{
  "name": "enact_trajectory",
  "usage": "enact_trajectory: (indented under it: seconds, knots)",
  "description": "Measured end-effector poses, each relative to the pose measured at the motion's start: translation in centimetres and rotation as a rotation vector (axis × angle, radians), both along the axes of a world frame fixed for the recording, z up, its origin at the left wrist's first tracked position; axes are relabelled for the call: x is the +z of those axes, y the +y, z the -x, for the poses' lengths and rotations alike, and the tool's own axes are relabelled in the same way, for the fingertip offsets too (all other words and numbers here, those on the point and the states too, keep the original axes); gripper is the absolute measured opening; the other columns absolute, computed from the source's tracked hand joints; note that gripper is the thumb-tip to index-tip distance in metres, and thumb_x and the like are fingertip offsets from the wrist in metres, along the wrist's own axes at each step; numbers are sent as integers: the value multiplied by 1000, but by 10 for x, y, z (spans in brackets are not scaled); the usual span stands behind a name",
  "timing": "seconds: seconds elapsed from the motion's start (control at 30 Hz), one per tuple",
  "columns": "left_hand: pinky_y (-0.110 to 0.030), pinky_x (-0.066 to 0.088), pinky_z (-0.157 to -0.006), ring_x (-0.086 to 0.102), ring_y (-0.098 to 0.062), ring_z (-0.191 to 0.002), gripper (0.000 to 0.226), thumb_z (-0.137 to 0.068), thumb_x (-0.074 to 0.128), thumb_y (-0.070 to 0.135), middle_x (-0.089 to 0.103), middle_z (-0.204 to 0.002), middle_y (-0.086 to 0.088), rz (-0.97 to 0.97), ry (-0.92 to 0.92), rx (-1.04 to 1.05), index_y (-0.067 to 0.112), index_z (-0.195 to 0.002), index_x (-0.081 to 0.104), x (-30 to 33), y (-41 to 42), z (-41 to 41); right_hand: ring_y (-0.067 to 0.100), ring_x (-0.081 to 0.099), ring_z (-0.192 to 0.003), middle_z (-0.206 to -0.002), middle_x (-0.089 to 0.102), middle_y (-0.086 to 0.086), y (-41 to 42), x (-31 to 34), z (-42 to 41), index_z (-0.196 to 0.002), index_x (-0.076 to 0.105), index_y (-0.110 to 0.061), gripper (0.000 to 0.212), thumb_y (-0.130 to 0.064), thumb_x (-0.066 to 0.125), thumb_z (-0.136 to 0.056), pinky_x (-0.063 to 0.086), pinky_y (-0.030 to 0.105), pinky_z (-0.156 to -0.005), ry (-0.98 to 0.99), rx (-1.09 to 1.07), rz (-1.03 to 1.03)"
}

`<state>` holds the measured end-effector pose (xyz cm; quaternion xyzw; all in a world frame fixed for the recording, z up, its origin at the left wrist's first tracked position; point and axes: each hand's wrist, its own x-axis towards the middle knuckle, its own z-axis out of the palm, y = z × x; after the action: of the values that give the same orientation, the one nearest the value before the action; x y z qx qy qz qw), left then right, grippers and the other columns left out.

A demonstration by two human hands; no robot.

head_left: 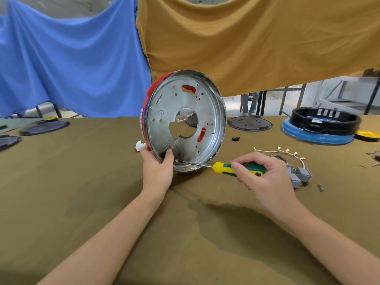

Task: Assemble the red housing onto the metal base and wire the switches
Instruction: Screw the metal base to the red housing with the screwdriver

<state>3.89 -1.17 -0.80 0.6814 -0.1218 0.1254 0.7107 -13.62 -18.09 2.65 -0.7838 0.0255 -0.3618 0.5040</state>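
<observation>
I see the metal base (185,120) standing on edge on the olive-covered table (102,182), with the red housing (147,103) behind it. My left hand (157,169) grips the lower rim, thumb pressed on the inner face, forearm extended forward. My right hand (265,175) is clenched around the screwdriver (236,168), its tip at a screw (176,160) near the bottom rim. The grey switches (298,175) with their wires lie just behind that hand.

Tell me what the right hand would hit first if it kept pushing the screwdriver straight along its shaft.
The right hand aims the screwdriver left and slightly up. Its tip already sits at a screw low on the metal base, so that comes first. The left hand lies just beyond; depth is unclear.
</observation>
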Motion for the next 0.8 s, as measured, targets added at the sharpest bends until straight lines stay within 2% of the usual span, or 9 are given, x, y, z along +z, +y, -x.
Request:
enact_trajectory:
  seconds: [0.2, 0.33, 0.5, 0.63, 0.7, 0.8]
  knots:
    - [-10, 40, -78, 54, 26, -82, 35, -96, 62, 19, 56, -104, 25, -30, -6, 10, 23, -122, 39, 0, -1, 0, 14, 59, -66, -71, 68, -5, -1, -1, -1, -83, 75, -17, 9, -9, 72, -86, 47, 33, -63, -17, 6, -18]
    - [-10, 39, -76, 54, 25, -81, 33, -96, 63, 21, 57, -103, 24, -35, 9, 9, 24, -120, 40, 0, -1, 0, 20, 62, -69, -73, 70, -3, 0, -1, 0, -84, 76, -17, 8, -10, 72, -86, 51, 42, -64, -14, 3, -4]
    - [-10, 39, -76, 55, 25, -83, 33, -95, 63, 21, 57, -104, 25, -40, 17, 3, 26, -119, 40, 0, 0, 0, 20, 62, -71, -74, 70, -3, -1, -2, -1, -85, 76, -17, 8, -10, 72, -86, 52, 41, -65, 1, 3, 2]
    - [-21, 42, -87, 56, 12, -94, 34, -95, 63, 22, 58, -105, 23, -31, 25, 4, 24, -121, 41, 0, 0, 0, 21, 62, -70, -73, 69, -3, -1, -3, 0, -85, 76, -16, 8, -9, 72, -86, 51, 42, -65, -6, 6, 2]
    - [-24, 42, -90, 56, 8, -97, 37, -95, 63, 23, 58, -107, 21, -24, 33, 3, 21, -124, 42, 0, 0, -1, 17, 61, -68, -73, 69, -4, 0, -3, -1, -85, 75, -16, 8, -9, 72, -86, 51, 39, -63, -4, 7, 18]
    - [-25, 41, -87, 56, 4, -97, 39, -94, 63, 25, 58, -106, 20, -15, 59, 0, 19, -127, 42, -1, 1, -2, 11, 60, -71, -78, 69, -7, 1, -3, 0, -85, 74, -18, 10, -8, 73, -86, 48, 25, -63, -17, 10, 94]
